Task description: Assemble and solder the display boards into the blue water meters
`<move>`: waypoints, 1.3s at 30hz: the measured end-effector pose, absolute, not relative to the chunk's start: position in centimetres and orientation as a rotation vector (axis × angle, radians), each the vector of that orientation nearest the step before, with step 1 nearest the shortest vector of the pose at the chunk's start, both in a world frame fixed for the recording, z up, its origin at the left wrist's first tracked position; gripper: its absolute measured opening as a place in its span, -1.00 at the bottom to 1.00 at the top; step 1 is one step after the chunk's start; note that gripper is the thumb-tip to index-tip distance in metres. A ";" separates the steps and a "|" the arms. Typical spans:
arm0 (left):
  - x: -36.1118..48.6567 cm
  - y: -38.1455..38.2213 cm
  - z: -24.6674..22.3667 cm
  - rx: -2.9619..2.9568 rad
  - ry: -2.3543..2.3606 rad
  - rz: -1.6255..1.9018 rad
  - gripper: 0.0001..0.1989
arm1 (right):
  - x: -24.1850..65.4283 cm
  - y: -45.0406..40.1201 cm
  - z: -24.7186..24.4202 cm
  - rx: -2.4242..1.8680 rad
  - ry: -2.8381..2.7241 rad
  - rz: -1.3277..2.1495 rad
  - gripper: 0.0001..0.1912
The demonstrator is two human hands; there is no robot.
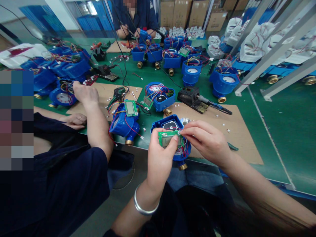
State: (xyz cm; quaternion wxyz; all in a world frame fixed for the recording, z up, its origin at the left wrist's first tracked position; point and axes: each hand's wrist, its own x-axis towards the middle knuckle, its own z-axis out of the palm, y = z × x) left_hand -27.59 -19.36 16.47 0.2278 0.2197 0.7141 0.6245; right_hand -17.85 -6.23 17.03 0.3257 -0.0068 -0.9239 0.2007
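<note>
My left hand (160, 154), wearing a silver bangle at the wrist, grips a green circuit board (167, 141) with a small grey display, thumb across its front. At the board's upper right corner, the fingertips of my right hand (208, 140) pinch a small white connector (179, 132); the fingers partly cover it. Directly behind and below the board is an open blue water meter (187, 153) with a brass fitting at the table edge. Red and other thin wires run beneath the board, and my hands hide part of the meter.
A soldering iron (214, 106) rests in its black stand (189, 95) by a cardboard sheet (243, 138). Several wired blue meters (124, 123) stand around the green table. A co-worker's hand (86, 93) touches a meter at left; another person (134, 19) sits opposite. Metal posts (268, 49) rise at right.
</note>
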 end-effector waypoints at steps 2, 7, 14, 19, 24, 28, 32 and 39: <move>-27.6 -19.4 16.5 0.610 1.963 1.717 -0.79 | -17.9 -6.2 17.2 0.002 -2.431 0.512 -0.90; -27.6 -19.5 16.6 0.604 1.952 1.703 -0.79 | -18.1 -6.2 17.5 0.010 -2.462 0.486 -0.90; -27.6 -19.5 16.6 0.602 1.943 1.711 -0.78 | -18.1 -6.2 17.8 0.021 -2.475 0.510 -0.89; -27.6 -19.5 16.6 0.606 1.946 1.721 -0.78 | -18.1 -6.3 17.6 -0.032 -2.415 0.581 -0.89; -27.6 -19.5 16.4 0.609 1.958 1.719 -0.77 | -18.2 -6.4 17.1 -0.048 -2.405 0.607 -0.87; -27.6 -19.5 16.4 0.619 1.973 1.715 -0.79 | -18.2 -6.4 17.1 -0.040 -2.411 0.639 -0.87; -27.5 -19.5 16.5 0.621 1.975 1.706 -0.78 | -18.1 -6.7 17.2 -0.189 -2.308 0.853 -0.92; -26.8 -19.1 16.9 0.671 2.012 1.788 -0.63 | -18.0 -6.5 16.7 -0.596 -1.254 2.079 -0.88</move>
